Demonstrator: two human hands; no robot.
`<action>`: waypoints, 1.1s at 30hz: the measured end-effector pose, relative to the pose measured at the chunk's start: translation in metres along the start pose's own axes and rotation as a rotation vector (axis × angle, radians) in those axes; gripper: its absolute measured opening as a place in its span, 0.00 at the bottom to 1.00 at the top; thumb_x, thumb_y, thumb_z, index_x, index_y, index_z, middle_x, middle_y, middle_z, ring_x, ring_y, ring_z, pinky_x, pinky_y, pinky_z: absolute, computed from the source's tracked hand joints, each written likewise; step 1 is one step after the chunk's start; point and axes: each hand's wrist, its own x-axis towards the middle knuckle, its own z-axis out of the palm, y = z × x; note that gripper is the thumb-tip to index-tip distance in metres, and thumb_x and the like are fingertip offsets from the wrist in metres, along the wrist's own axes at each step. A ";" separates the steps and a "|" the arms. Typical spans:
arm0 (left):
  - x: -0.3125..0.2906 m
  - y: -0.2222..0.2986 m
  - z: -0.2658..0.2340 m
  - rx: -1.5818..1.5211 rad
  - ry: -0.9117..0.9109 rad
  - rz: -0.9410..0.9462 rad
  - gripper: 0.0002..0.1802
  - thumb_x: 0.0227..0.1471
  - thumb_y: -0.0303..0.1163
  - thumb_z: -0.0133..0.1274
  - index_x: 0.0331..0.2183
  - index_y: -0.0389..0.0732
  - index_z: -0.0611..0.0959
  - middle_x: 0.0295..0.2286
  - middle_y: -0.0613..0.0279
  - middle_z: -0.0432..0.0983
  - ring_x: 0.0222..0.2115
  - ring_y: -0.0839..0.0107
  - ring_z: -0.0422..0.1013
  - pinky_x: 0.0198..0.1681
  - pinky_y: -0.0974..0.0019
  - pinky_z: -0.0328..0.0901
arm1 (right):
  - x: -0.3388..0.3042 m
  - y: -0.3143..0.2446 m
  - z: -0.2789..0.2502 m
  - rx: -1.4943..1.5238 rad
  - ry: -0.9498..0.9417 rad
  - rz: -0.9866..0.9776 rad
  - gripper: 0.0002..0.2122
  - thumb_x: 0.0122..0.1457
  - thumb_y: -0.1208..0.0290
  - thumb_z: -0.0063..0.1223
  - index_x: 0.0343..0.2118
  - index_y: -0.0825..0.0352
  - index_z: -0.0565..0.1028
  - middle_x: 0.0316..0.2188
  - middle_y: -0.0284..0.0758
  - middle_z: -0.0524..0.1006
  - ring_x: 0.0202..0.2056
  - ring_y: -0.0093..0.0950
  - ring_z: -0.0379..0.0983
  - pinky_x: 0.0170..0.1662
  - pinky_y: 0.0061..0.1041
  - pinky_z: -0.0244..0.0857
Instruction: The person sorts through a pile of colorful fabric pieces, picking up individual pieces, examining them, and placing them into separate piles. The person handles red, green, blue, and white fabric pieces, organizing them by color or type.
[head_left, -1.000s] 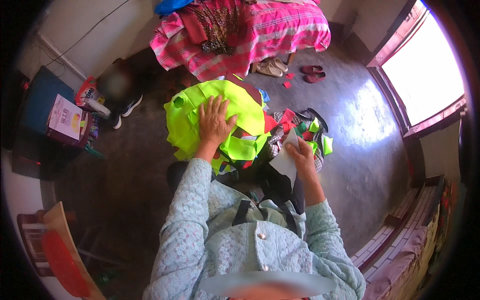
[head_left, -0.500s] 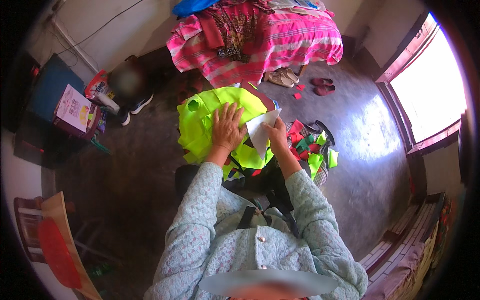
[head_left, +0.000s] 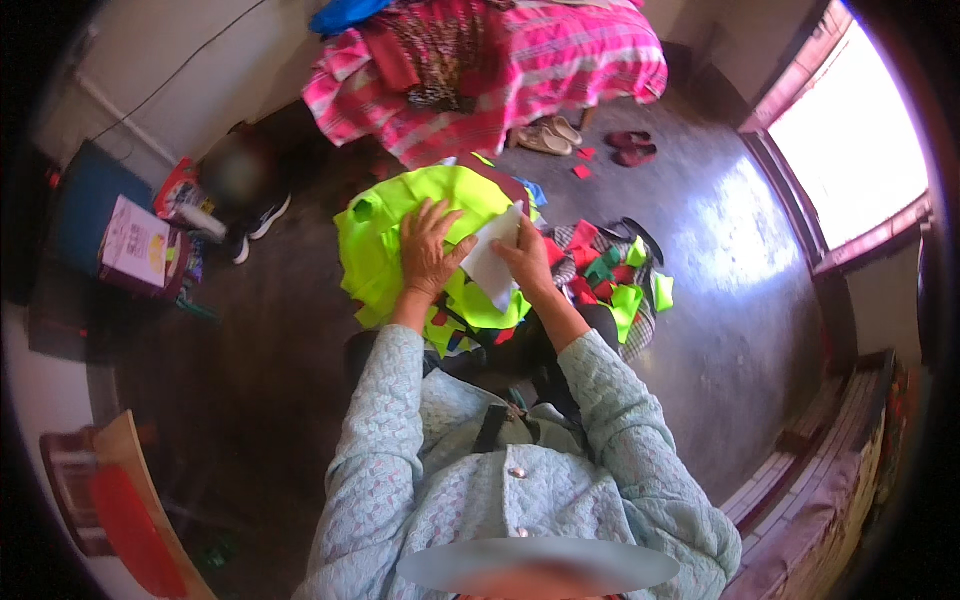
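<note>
In front of me is a large round mass of overlapping neon-yellow cloth pieces (head_left: pixel 375 230). My left hand (head_left: pixel 428 248) lies on top of it, fingers spread. My right hand (head_left: pixel 525 255) pinches a thin white piece (head_left: pixel 488 262), cloth or paper, against the right side of the mass. The left thumb is close to the white piece's edge; whether they touch, I cannot tell. To the right of my right hand, red, green and yellow cloth scraps (head_left: pixel 605 270) lie on checkered fabric. A dark red edge shows behind the white piece.
A bed with a pink checked cover (head_left: pixel 560 70) stands ahead. Beige shoes (head_left: pixel 548 136), dark red shoes (head_left: pixel 632 148) and red scraps (head_left: pixel 583 172) lie on the floor before it. A person (head_left: pixel 240 185) is at far left, beside a box (head_left: pixel 137 245). A wooden board (head_left: pixel 130 450) stands lower left.
The whole view has shifted slightly. The white piece has tilted and sits a little further over the neon-yellow mass. My left fingers are spread wider, still resting on the cloth.
</note>
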 end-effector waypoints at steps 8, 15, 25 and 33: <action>-0.005 0.000 0.002 0.117 -0.012 0.036 0.32 0.49 0.56 0.51 0.51 0.47 0.74 0.54 0.58 0.65 0.59 0.57 0.56 0.59 0.45 0.45 | -0.024 0.002 -0.098 0.041 0.107 -0.121 0.18 0.57 0.77 0.53 0.52 0.69 0.70 0.42 0.34 0.76 0.43 0.25 0.72 0.47 0.23 0.66; -0.003 0.008 0.004 0.147 -0.010 0.052 0.31 0.50 0.53 0.49 0.51 0.46 0.73 0.55 0.58 0.65 0.59 0.55 0.56 0.60 0.46 0.46 | -0.109 0.057 -0.256 -0.040 0.542 0.266 0.15 0.56 0.71 0.52 0.45 0.70 0.73 0.34 0.34 0.77 0.33 0.22 0.74 0.35 0.20 0.68; -0.001 0.010 0.002 0.186 -0.048 0.052 0.31 0.50 0.53 0.46 0.52 0.46 0.73 0.55 0.57 0.65 0.59 0.54 0.56 0.59 0.44 0.47 | -0.184 0.190 -0.282 0.431 0.713 0.582 0.16 0.56 0.76 0.48 0.48 0.73 0.68 0.28 0.35 0.75 0.26 0.24 0.73 0.26 0.20 0.66; -0.006 0.006 0.001 0.179 -0.106 0.039 0.32 0.50 0.51 0.45 0.52 0.42 0.73 0.55 0.51 0.64 0.59 0.50 0.55 0.60 0.45 0.45 | -0.167 0.237 -0.284 0.341 0.655 0.723 0.16 0.56 0.76 0.48 0.47 0.74 0.68 0.27 0.33 0.73 0.24 0.22 0.71 0.24 0.18 0.64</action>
